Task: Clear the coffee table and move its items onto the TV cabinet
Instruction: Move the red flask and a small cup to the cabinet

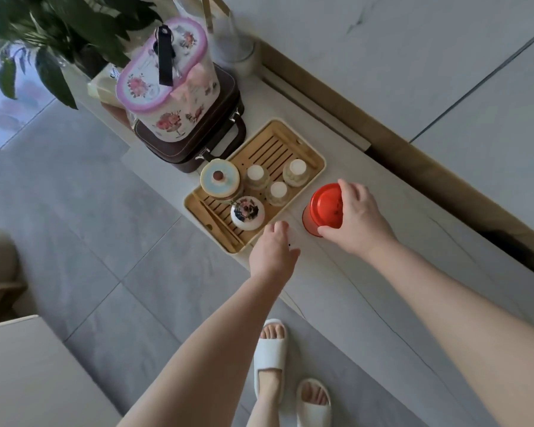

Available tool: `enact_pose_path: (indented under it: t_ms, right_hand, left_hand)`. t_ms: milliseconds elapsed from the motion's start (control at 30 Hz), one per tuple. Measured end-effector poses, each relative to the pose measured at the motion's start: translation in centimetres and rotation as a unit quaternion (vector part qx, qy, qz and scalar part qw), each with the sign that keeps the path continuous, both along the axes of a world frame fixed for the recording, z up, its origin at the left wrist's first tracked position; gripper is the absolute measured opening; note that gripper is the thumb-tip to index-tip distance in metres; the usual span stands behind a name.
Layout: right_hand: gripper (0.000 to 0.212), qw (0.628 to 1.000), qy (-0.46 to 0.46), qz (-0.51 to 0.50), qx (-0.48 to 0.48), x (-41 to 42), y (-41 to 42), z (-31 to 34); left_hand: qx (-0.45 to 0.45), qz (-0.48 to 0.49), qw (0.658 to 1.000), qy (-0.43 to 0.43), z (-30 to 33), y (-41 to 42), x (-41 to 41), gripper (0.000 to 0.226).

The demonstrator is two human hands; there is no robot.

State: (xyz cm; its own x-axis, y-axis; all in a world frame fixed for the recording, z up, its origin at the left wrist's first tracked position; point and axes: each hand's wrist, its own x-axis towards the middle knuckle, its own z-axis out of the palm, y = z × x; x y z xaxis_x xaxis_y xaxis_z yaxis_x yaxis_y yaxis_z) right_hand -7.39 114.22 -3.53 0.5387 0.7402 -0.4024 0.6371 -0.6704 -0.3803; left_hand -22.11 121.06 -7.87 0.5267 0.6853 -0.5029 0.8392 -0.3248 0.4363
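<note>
Near frame centre, right hand wrapped around a red tin, fingers curled over its lid rim and thumb at its lower edge; tin upright on the pale surface of the TV cabinet, just right of a bamboo tray. Left hand at the tray's lower right corner, fingers bent downward onto a small white object with a dark dot, mostly hidden beneath the hand; cannot tell whether gripped or merely touched. On the tray: a round lidded pot with pale blue lid at left, three small white-topped cups clustered at centre and right, a white floral teapot toward the lower edge. Up and left of the tray, a dark brown case carrying a floral oval box with a black strap on top. Green plant leaves in the upper left corner. At the bottom of the frame, two feet in white slippers on grey floor tiles. Grey wall panels across the upper right.
</note>
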Motion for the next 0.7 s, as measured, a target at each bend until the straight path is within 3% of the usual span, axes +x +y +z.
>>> enact_pose_path:
  t_ms: [267, 700]
  right_hand:
    - [0.098, 1.000, -0.003, -0.001, -0.008, -0.1, 1.2, -1.8]
    - [0.094, 0.999, -0.032, -0.023, -0.015, -1.9, -1.3, -0.8]
  left_hand:
    - [-0.004, 0.009, 1.000, 0.024, -2.3, 0.2, 1.6, 0.048]
    - [-0.020, 0.011, 0.999, 0.037, -1.5, -0.3, 0.0, 0.072]
